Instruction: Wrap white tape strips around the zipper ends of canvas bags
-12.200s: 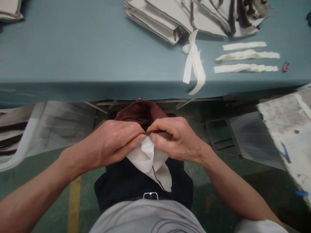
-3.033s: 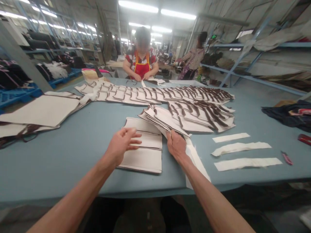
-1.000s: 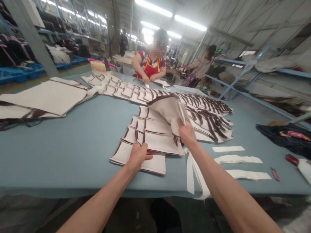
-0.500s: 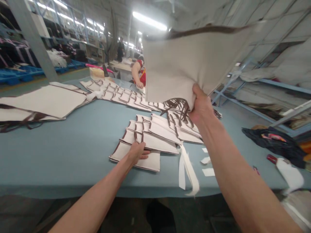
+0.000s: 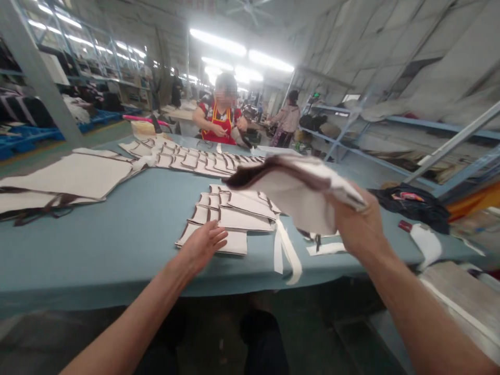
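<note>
My right hand (image 5: 361, 219) grips a cream fabric piece with dark brown edging (image 5: 300, 192), held up above the table and blurred by motion. It looks folded or seen nearly edge-on. My left hand (image 5: 205, 242) hovers over or rests on the lower end of a pile of cream fabric pieces with dark edges (image 5: 246, 219); whether it touches them I cannot tell. Its fingers are stretched out and grip nothing. Off the pile's right end hang white fabric strips (image 5: 287, 252). The held piece hides part of the pile behind it.
The blue-green table (image 5: 117, 239) bears a row of similar pieces (image 5: 187, 159) at the back and larger panels (image 5: 78, 174) at left. A dark cloth (image 5: 414, 205) and a white piece with a red end (image 5: 424, 242) lie right. Across the table is a co-worker (image 5: 221, 117) in a red apron.
My right hand has lowered the fabric piece and swung it from upright to nearly flat, uncovering the co-worker. My left hand has shifted slightly left and its fingers have straightened. The view has turned.
</note>
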The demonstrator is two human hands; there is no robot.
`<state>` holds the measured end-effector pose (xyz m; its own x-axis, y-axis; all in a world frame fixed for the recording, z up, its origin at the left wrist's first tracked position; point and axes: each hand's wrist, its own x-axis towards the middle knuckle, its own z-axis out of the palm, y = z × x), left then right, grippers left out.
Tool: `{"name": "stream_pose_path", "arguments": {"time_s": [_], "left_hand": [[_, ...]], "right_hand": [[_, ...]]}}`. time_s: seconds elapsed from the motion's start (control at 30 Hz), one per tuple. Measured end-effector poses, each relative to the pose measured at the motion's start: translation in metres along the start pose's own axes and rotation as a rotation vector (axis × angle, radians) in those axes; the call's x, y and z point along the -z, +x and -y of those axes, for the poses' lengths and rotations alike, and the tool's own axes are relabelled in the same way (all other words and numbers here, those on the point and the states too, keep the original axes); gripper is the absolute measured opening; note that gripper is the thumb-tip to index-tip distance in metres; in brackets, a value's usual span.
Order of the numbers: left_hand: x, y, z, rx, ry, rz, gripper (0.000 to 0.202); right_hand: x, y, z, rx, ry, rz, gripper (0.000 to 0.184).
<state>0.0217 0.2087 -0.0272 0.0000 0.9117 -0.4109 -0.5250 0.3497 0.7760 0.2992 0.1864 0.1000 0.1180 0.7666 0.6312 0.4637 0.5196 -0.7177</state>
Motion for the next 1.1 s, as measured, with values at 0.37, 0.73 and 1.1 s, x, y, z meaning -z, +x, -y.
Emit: {"name": "stream_pose_path", "arguments": {"time_s": [0.37, 0.73, 1.1], "left_hand": [[0.042, -0.153, 0.048, -1.117, 0.908, -0.364, 0.04], [0.031, -0.176, 0.089, -1.351, 1.153, -0.052, 0.025], [0.048, -0.175, 0.118, -1.316, 1.181, -0.2, 0.032]], "right_hand": [[0.025, -0.201, -0.012, -0.57, -0.074, -0.029, 0.044], [0.028, -0.241, 0.021, -0.798, 0.235, 0.328, 0.03], [0.0, -0.289, 0.02, -0.903, 0.28, 0.375, 0.046]]}}
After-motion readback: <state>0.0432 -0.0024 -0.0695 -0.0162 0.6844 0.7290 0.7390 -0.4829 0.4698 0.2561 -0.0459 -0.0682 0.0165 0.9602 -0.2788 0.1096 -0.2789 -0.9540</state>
